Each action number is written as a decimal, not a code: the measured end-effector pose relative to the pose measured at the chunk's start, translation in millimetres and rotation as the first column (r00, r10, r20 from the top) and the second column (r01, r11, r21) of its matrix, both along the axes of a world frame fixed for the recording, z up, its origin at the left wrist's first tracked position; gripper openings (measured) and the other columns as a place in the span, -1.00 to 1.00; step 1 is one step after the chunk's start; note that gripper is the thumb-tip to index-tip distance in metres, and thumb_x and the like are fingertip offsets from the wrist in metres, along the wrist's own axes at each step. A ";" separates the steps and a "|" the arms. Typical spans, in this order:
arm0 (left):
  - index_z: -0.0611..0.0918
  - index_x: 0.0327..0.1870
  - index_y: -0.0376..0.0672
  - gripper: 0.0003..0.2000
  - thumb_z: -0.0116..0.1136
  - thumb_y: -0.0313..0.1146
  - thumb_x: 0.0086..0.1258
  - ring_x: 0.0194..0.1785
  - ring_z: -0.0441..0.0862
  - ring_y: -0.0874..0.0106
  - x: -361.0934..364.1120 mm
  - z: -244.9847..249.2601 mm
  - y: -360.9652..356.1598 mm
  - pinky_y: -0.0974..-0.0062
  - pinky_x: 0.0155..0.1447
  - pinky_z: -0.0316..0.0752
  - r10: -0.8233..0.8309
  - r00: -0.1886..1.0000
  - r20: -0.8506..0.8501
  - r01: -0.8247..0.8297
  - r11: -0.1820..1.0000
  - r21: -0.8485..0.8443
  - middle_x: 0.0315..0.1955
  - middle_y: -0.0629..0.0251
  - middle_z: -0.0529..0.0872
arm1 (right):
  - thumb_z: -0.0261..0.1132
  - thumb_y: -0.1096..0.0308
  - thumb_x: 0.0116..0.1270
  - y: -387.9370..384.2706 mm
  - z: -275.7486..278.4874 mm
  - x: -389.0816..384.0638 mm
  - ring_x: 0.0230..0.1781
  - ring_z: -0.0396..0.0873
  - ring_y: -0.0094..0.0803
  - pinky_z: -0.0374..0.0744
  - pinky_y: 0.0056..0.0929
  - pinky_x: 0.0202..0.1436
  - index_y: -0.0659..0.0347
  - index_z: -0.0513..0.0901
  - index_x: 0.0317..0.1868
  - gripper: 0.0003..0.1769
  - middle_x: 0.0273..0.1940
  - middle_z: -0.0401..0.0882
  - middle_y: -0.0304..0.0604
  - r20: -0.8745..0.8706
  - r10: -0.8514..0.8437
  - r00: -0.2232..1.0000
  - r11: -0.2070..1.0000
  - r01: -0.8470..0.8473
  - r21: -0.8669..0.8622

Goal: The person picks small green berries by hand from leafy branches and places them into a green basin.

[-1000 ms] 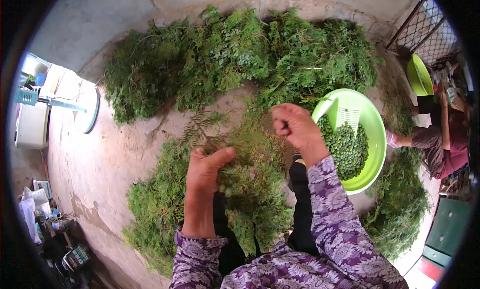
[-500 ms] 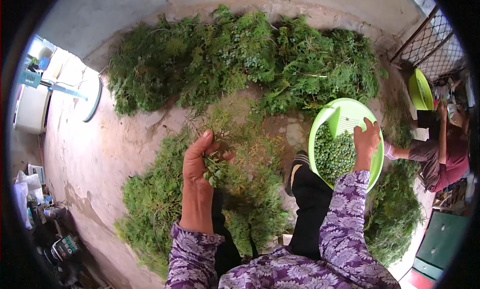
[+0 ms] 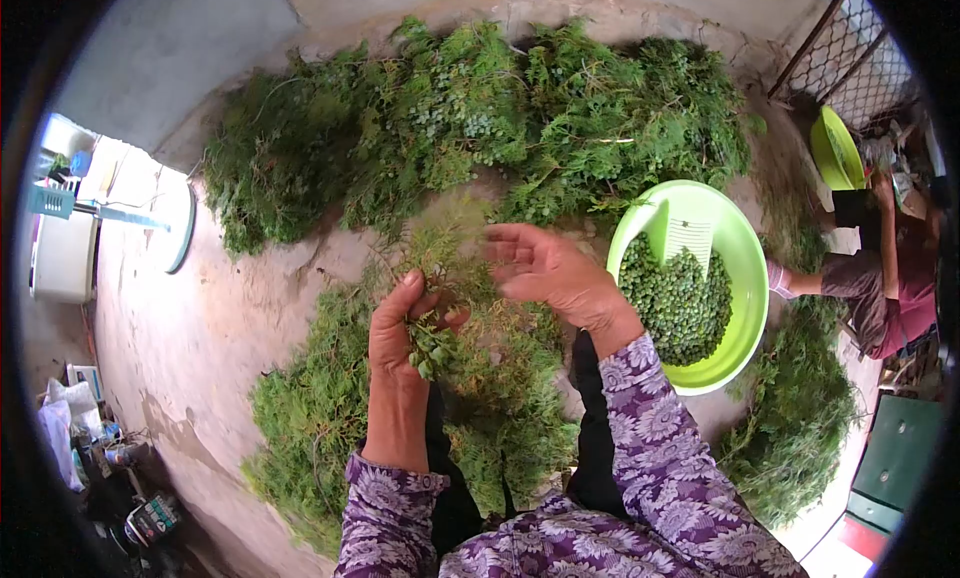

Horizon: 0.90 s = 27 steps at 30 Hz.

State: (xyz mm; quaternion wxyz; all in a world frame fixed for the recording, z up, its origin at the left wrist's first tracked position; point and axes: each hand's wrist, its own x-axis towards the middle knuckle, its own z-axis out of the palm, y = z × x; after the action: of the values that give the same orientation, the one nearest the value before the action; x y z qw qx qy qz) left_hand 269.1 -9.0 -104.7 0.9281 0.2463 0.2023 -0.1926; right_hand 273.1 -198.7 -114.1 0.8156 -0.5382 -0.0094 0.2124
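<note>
My left hand (image 3: 398, 328) is closed around a conifer sprig (image 3: 432, 350) with a cluster of green seed cones at its lower end. The feathery top of the sprig rises above my fingers. To the right of it is my right hand (image 3: 555, 278), fingers stretched out and slightly blurred, with nothing seen in it. A light green basin (image 3: 745, 328) with a ribbed washboard side stands on the floor to the right. Loose green cones (image 3: 675, 308) cover much of its bottom.
A long heap of cut conifer branches (image 3: 470, 118) lies along the wall. More branches (image 3: 320, 408) lie around my legs, and another pile (image 3: 800, 428) is at right. Another person (image 3: 890, 288) sits at far right beside a second green basin (image 3: 835, 148). A fan base (image 3: 180, 228) stands left.
My right hand has left the cones in the basin and moved left, close to the sprig. My left hand still holds the sprig in nearly the same place.
</note>
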 end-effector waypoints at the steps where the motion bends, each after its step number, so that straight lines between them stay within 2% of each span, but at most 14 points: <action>1: 0.47 -0.46 -0.14 -0.89 0.07 -0.36 0.22 -0.65 0.25 0.60 0.2 -1.7 -0.5 0.55 -0.51 0.24 -0.005 1.000 0.000 0.005 1.000 0.003 -0.73 0.52 0.31 | 0.26 0.47 0.03 1.0 0.0 0.1 -0.07 0.44 -0.43 0.48 -0.49 -0.03 0.27 0.33 0.13 -0.41 -0.05 0.45 -0.08 0.000 -0.005 1.000 1.000 0.005 0.003; 3: 0.47 -0.45 -0.13 -0.91 0.06 -0.37 0.23 -0.64 0.26 0.58 0.7 -5.1 1.0 0.57 -0.50 0.26 -0.032 0.998 0.046 0.034 0.999 -0.033 -0.73 0.51 0.32 | 0.24 0.48 0.03 2.9 0.4 -0.3 -0.17 0.45 -0.50 0.50 -0.51 -0.11 0.26 0.38 0.09 -0.47 -0.14 0.48 -0.16 0.032 -0.005 0.999 0.989 0.009 -0.144; 4: 0.47 -0.45 -0.13 -0.91 0.06 -0.37 0.23 -0.64 0.26 0.58 0.6 -4.0 0.4 0.57 -0.50 0.26 -0.039 0.998 0.046 0.040 0.999 -0.030 -0.73 0.51 0.32 | 0.24 0.48 0.03 2.7 -0.1 -0.1 -0.17 0.45 -0.50 0.50 -0.51 -0.11 0.26 0.38 0.09 -0.47 -0.14 0.48 -0.16 0.032 -0.011 0.999 0.990 0.015 -0.141; 6: 0.47 -0.45 -0.12 -0.91 0.07 -0.37 0.23 -0.65 0.25 0.57 0.4 -0.3 -2.8 0.55 -0.51 0.27 0.014 1.000 -0.013 -0.014 0.999 0.034 -0.73 0.51 0.31 | 0.23 0.50 0.04 0.7 -0.1 0.3 -0.32 0.43 -0.62 0.47 -0.61 -0.22 0.28 0.36 0.09 -0.47 -0.31 0.43 -0.28 0.028 0.070 0.997 0.977 -0.063 -0.204; 7: 0.47 -0.45 -0.12 -0.91 0.07 -0.37 0.23 -0.65 0.25 0.57 1.1 -2.4 -1.0 0.55 -0.51 0.27 0.011 1.000 -0.012 -0.010 0.999 0.033 -0.73 0.51 0.31 | 0.23 0.50 0.04 0.4 1.3 -0.3 -0.32 0.43 -0.62 0.47 -0.61 -0.22 0.28 0.36 0.09 -0.47 -0.31 0.43 -0.28 0.028 0.066 0.997 0.977 -0.059 -0.205; 9: 0.48 -0.45 -0.11 -0.92 0.15 -0.45 0.16 -0.55 0.42 0.54 3.1 -6.7 5.4 0.48 -0.37 0.41 -0.122 0.990 0.070 0.111 0.984 0.137 -0.67 0.50 0.40 | 0.19 0.48 0.10 1.4 4.7 -0.7 -0.46 0.44 -0.61 0.46 -0.65 -0.36 0.32 0.40 0.02 -0.58 -0.43 0.45 -0.30 -0.090 0.027 0.996 0.998 -0.031 -0.047; 10: 0.48 -0.45 -0.11 -0.92 0.15 -0.45 0.16 -0.55 0.42 0.54 2.3 -7.2 5.4 0.48 -0.37 0.41 -0.122 0.990 0.071 0.111 0.984 0.138 -0.67 0.50 0.40 | 0.19 0.48 0.10 0.8 4.8 -0.4 -0.46 0.44 -0.61 0.46 -0.65 -0.36 0.32 0.40 0.02 -0.58 -0.43 0.45 -0.30 -0.089 0.027 0.996 0.998 -0.031 -0.046; 12: 0.53 -0.37 -0.17 -0.88 0.22 -0.47 0.09 -0.47 0.50 0.53 -0.3 -2.3 0.8 0.51 -0.30 0.46 -0.141 0.989 0.045 0.091 0.816 0.571 -0.54 0.43 0.54 | 0.16 0.45 0.16 -2.1 4.1 0.2 -0.59 0.42 -0.60 0.42 -0.65 -0.50 0.33 0.44 -0.10 -0.72 -0.50 0.46 -0.29 -0.184 -0.041 0.982 0.996 0.055 0.070; 13: 0.53 -0.37 -0.17 -0.88 0.22 -0.47 0.09 -0.47 0.50 0.53 -1.2 0.3 0.0 0.51 -0.30 0.46 -0.141 0.989 0.045 0.091 0.816 0.571 -0.54 0.43 0.54 | 0.16 0.45 0.16 -2.3 2.2 0.6 -0.59 0.42 -0.60 0.42 -0.65 -0.50 0.33 0.44 -0.10 -0.72 -0.50 0.46 -0.29 -0.183 -0.041 0.982 0.996 0.054 0.070; 16: 0.57 -0.26 -0.25 -0.75 0.29 -0.52 0.00 -0.32 0.56 0.52 -3.1 2.4 -2.1 0.55 -0.19 0.47 -0.263 0.963 0.052 0.164 0.730 0.663 -0.35 0.32 0.63 | 0.15 0.40 0.20 -2.5 -2.6 1.6 -0.65 0.41 -0.61 0.40 -0.65 -0.57 0.31 0.45 -0.19 -0.80 -0.51 0.47 -0.26 -0.242 -0.080 0.967 0.991 0.104 0.087; 19: 0.57 -0.23 -0.25 -0.74 0.28 -0.54 0.00 -0.30 0.56 0.52 -4.8 0.1 -3.8 0.54 -0.17 0.46 -0.300 0.947 0.116 0.134 0.695 0.706 -0.34 0.32 0.63 | 0.16 0.39 0.21 -1.5 -2.4 2.7 -0.68 0.42 -0.62 0.40 -0.65 -0.61 0.30 0.46 -0.25 -0.84 -0.51 0.49 -0.24 -0.249 -0.085 0.965 0.988 0.114 0.104; 23: 0.57 -0.23 -0.25 -0.75 0.26 -0.52 0.03 -0.30 0.55 0.53 -6.7 -0.4 -7.1 0.54 -0.16 0.46 -0.258 0.957 0.132 0.096 0.714 0.694 -0.34 0.32 0.63 | 0.19 0.31 0.22 -0.4 -0.9 2.2 -0.72 0.41 -0.61 0.37 -0.68 -0.67 0.27 0.49 -0.34 -0.82 -0.58 0.48 -0.22 -0.272 -0.141 0.952 0.987 0.158 0.040; 26: 0.57 -0.23 -0.26 -0.78 0.23 -0.49 0.08 -0.30 0.54 0.54 -8.3 1.3 -7.5 0.55 -0.17 0.45 -0.302 0.946 0.119 0.119 0.665 0.737 -0.34 0.33 0.63 | 0.20 0.23 0.23 0.7 2.8 1.6 -0.75 0.40 -0.60 0.35 -0.69 -0.71 0.26 0.49 -0.38 -0.76 -0.63 0.46 -0.24 -0.259 -0.174 0.950 0.984 0.174 -0.022; 27: 0.56 -0.22 -0.28 -0.78 0.21 -0.48 0.09 -0.31 0.53 0.55 -8.7 0.1 -7.5 0.56 -0.18 0.44 -0.335 0.936 0.110 0.127 0.612 0.781 -0.34 0.34 0.62 | 0.20 0.19 0.23 1.2 3.6 1.6 -0.76 0.40 -0.61 0.34 -0.70 -0.73 0.26 0.49 -0.39 -0.73 -0.65 0.45 -0.24 -0.249 -0.180 0.952 0.984 0.173 -0.048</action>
State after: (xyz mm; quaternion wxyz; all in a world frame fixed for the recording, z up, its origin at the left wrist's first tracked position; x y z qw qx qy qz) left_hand 260.4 -16.5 -104.6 0.7215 0.6598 0.1143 -0.1761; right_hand 274.6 -197.5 -110.5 0.8189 -0.5159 0.1451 0.2055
